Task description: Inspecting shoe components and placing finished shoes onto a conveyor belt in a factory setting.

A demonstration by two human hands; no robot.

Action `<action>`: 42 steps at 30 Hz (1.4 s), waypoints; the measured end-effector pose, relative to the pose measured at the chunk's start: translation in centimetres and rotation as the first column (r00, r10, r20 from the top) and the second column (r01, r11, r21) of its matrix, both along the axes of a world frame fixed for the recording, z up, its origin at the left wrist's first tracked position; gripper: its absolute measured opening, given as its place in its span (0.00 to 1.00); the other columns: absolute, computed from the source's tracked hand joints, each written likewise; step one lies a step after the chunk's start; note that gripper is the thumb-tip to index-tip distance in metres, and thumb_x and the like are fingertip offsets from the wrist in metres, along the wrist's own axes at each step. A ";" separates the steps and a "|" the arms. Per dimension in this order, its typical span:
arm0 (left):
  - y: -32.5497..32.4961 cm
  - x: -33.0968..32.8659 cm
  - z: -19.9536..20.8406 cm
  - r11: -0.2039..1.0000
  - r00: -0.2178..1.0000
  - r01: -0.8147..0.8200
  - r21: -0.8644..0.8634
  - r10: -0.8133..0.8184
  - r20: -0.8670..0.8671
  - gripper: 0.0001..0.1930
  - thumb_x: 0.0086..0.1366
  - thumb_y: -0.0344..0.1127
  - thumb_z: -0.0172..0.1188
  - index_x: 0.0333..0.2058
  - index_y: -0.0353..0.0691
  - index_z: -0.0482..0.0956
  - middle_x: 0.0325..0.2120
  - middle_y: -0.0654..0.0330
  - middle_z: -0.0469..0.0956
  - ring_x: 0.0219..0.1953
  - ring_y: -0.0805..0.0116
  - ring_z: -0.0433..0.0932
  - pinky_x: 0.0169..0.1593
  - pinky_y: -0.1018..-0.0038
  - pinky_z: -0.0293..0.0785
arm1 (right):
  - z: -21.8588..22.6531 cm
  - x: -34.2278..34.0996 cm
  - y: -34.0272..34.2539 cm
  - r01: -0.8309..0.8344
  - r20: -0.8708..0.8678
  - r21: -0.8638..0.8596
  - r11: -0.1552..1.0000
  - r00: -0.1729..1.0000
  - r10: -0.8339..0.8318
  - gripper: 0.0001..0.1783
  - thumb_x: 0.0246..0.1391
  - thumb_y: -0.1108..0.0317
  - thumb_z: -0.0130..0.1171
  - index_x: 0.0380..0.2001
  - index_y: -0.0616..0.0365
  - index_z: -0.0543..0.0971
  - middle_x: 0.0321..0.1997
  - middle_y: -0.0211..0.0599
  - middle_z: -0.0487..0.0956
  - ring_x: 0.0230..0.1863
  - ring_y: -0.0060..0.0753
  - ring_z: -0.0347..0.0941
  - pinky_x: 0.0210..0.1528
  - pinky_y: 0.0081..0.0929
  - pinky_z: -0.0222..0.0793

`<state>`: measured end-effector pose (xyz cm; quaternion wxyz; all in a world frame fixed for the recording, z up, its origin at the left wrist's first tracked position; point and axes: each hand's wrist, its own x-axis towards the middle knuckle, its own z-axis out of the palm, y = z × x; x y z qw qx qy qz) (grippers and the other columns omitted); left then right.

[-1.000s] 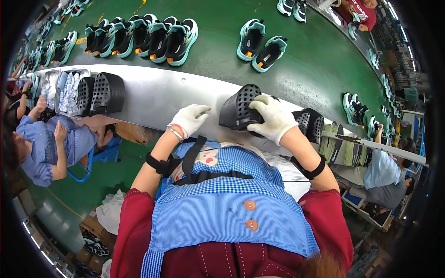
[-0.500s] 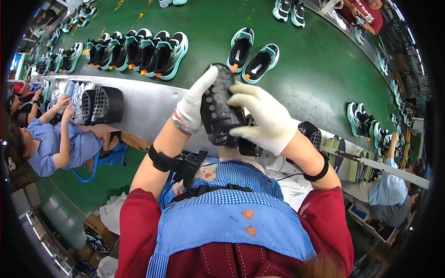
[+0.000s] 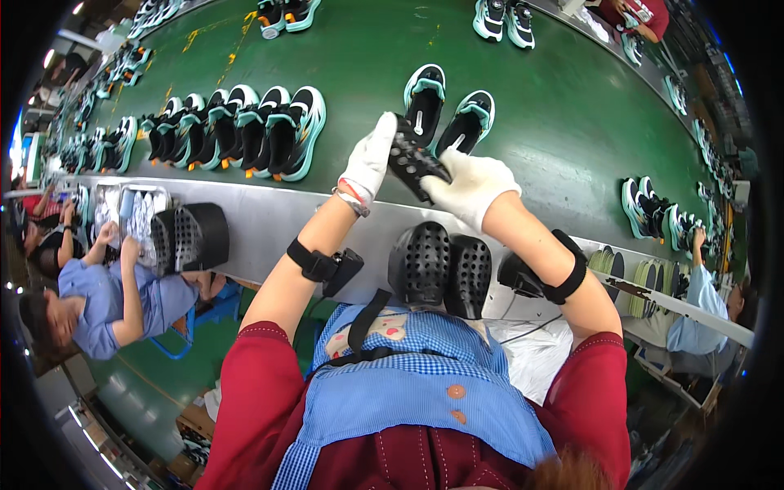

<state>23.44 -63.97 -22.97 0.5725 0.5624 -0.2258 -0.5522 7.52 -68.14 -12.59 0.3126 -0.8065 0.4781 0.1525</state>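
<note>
Black perforated insole piece (image 3: 415,160) is up over the green conveyor belt (image 3: 572,122), pinched between both my gloved hands. Left hand (image 3: 369,159) fingers clamped on its left edge, right hand (image 3: 472,186) gripping the lower right end. Teal-trimmed shoe pair (image 3: 447,114) just behind it.

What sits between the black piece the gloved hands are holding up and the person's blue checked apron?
In the head view, two black perforated shells stand side by side on the grey ledge, below the black piece in the left hand and right hand, above the apron.
</note>
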 end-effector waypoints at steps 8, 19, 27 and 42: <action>-4.8 1.8 -8.8 0.770 0.113 0.559 0.308 -0.440 0.891 0.19 0.58 0.40 0.58 0.47 0.39 0.73 0.43 0.49 0.76 0.46 0.50 0.74 0.51 0.63 0.71 | -7.0 3.4 -6.6 0.155 -0.246 -0.006 0.988 0.957 -0.152 0.24 0.49 0.49 0.48 0.39 0.55 0.81 0.42 0.47 0.80 0.46 0.47 0.76 0.50 0.36 0.71; -5.4 -0.4 -9.6 0.691 0.073 0.505 0.517 -0.631 0.773 0.13 0.58 0.43 0.59 0.37 0.42 0.79 0.35 0.53 0.80 0.38 0.52 0.79 0.42 0.62 0.75 | -14.5 9.8 -10.0 0.170 -0.360 -0.161 0.972 0.907 -0.218 0.21 0.54 0.50 0.52 0.40 0.55 0.81 0.43 0.47 0.80 0.46 0.46 0.77 0.49 0.38 0.71; -6.6 0.1 -11.5 0.551 0.145 0.471 0.689 -0.819 0.556 0.11 0.59 0.38 0.54 0.39 0.44 0.80 0.38 0.53 0.81 0.41 0.54 0.80 0.43 0.62 0.75 | -16.5 10.9 -10.6 0.107 -0.311 -0.020 0.994 0.944 -0.108 0.17 0.52 0.57 0.56 0.39 0.58 0.80 0.44 0.49 0.79 0.46 0.48 0.76 0.48 0.37 0.72; -4.9 0.8 -9.5 0.609 -0.104 0.383 0.695 -0.719 0.687 0.31 0.60 0.50 0.56 0.56 0.37 0.66 0.42 0.54 0.78 0.43 0.55 0.79 0.41 0.60 0.76 | -8.1 5.2 -9.2 -0.064 -0.080 0.021 0.998 0.995 0.065 0.23 0.49 0.52 0.51 0.43 0.52 0.80 0.46 0.43 0.79 0.47 0.46 0.75 0.50 0.38 0.70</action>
